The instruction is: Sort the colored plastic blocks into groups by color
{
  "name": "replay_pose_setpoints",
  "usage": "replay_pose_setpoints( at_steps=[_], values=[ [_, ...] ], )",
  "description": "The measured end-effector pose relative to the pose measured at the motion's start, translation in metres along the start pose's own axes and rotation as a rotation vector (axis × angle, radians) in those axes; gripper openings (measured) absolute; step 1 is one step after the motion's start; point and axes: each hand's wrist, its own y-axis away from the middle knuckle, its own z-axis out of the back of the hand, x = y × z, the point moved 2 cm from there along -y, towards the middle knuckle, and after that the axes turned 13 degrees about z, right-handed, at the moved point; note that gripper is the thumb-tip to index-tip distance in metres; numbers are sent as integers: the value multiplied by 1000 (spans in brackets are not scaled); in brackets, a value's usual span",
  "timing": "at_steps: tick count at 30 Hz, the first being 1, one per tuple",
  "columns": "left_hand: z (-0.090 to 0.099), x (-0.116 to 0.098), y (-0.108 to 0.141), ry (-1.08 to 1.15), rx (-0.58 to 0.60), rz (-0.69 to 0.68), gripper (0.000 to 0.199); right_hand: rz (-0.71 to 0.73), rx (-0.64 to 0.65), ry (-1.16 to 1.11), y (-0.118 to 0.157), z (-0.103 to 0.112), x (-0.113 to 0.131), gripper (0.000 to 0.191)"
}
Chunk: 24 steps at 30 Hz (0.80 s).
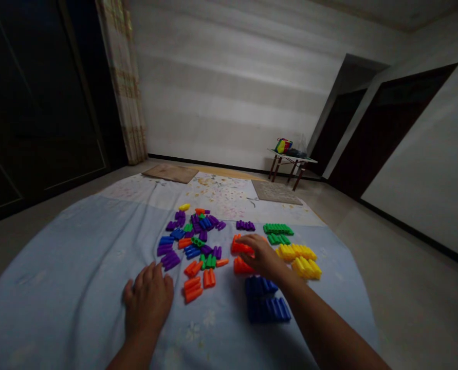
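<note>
My left hand (149, 295) lies palm down on the blue cloth, left of the loose pieces, its fingers stretched out and holding nothing. Over two rows of orange plastic pieces (241, 266) is my right hand (260, 253), thumb and fingers apart, touching or just above them; I cannot tell which. Part of the orange rows is hidden under it. Dark blue rows (268, 308) lie nearer to me, below my right wrist. Yellow rows (306, 268) and green rows (278, 229) stand to its right, and a purple row (245, 225) lies behind.
Loose purple, blue, green and orange ribbed pieces (192, 251) lie scattered between my hands, with a yellow piece (184, 207) at the far end. A round table bears the cloth (93, 246) and two mats (170, 173). Beyond stands a small folding table (293, 156) with bags.
</note>
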Motion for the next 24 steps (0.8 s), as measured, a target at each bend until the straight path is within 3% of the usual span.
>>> replay_pose_setpoints(
  at_steps=[4,9,17,24],
  values=[
    [3,0,1,29,2,13,45,81,110,-86,-12,-26,51,29],
    [7,-1,3,60,9,10,46,81,231,-86,-21,-55,81,32],
    [5,0,2,38,4,-6,45,70,258,23,-24,-94,85,45],
    [2,1,1,57,-38,-33,46,91,262,52,-10,-91,84,27]
  ],
)
